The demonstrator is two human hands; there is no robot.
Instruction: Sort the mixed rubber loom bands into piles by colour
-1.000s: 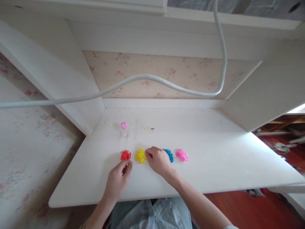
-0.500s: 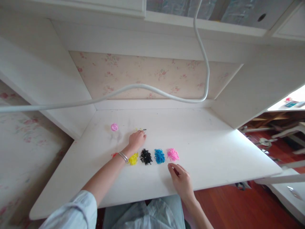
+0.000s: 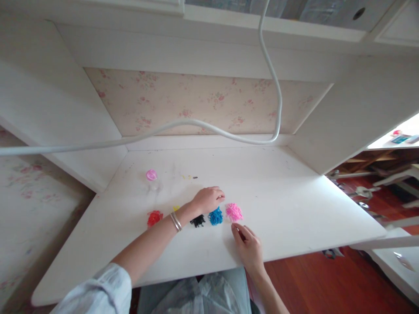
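A row of small piles of tiny rubber bands lies on the white desk (image 3: 294, 205): red (image 3: 154, 217), a sliver of yellow (image 3: 176, 208) behind my forearm, black (image 3: 197, 221), blue (image 3: 215, 216) and pink (image 3: 233, 212). My left hand (image 3: 208, 199) reaches across the row, fingers curled in a pinch just above the blue pile; what it holds, if anything, I cannot make out. A silver bangle (image 3: 176, 221) sits on that wrist. My right hand (image 3: 248, 247) rests on the desk just below the pink pile, fingers loosely curled.
A small clear bottle with a pink cap (image 3: 151, 175) stands at the back left. A few loose bands (image 3: 192, 177) lie behind the row. A white cable (image 3: 209, 126) hangs across the alcove. Side panels wall the desk left and right.
My left hand has moved from the loose bands at the back to above the blue pile, covering most of the yellow pile. My right hand has stayed where it was.
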